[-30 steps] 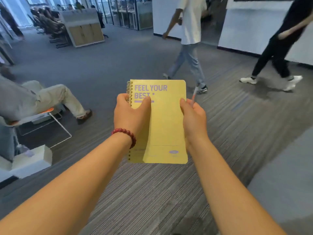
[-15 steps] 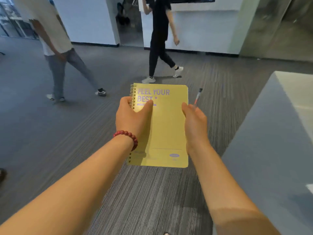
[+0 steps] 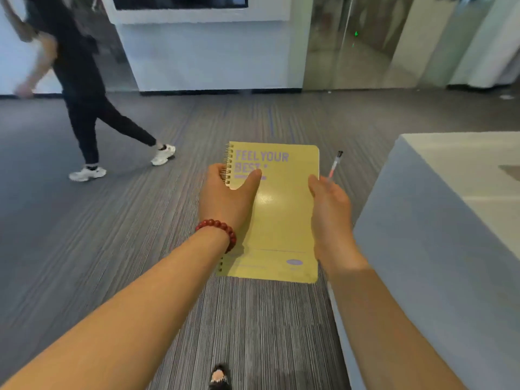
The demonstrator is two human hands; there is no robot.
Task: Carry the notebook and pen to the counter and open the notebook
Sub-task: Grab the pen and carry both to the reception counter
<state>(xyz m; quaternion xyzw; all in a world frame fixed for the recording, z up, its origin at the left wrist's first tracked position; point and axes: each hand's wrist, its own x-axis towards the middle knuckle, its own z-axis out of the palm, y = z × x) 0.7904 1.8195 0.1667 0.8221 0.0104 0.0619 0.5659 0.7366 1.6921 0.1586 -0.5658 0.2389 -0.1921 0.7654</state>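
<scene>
Left hand [image 3: 228, 198] clamps the spiral notebook [image 3: 281, 218] at center, thumb on cover; right hand [image 3: 327, 204] pinches its edge w/ pen [image 3: 334, 164] in fingers. Counter [image 3: 439, 249] at 3 o'clock, notebook not there yet. Risk: pen slips from the shared grip, or walker [image 3: 81, 88] at 10 o'clock crosses path.

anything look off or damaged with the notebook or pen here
Nothing stands out. The notebook is closed, flat and undamaged, with the left hand on its spiral edge and the right hand on the other edge. The pen sticks up from the right hand, cap on. The counter is just to the right.
</scene>
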